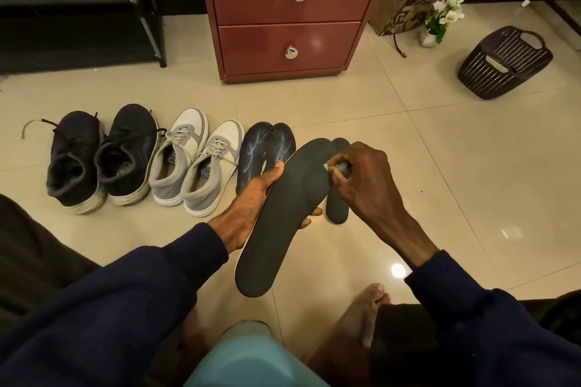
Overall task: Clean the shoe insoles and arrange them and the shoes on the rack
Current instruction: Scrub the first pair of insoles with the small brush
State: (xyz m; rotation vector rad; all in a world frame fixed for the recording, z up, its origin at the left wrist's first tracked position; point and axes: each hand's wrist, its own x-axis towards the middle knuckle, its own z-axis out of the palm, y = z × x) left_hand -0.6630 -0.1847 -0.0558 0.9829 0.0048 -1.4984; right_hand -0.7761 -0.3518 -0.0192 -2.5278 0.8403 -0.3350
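Wiping the long black foam insole (pixel 292 207) gripped in the left hand (pixel 251 204), the right hand (pixel 364 179) pinches a pale-green cloth (pixel 338 167) at its one-o'clock toe; strokes toward the heel should follow.

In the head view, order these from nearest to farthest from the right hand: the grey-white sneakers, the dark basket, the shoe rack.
From the right hand:
1. grey-white sneakers, on the floor to its left
2. dark basket, beyond it to the right
3. shoe rack, far upper left
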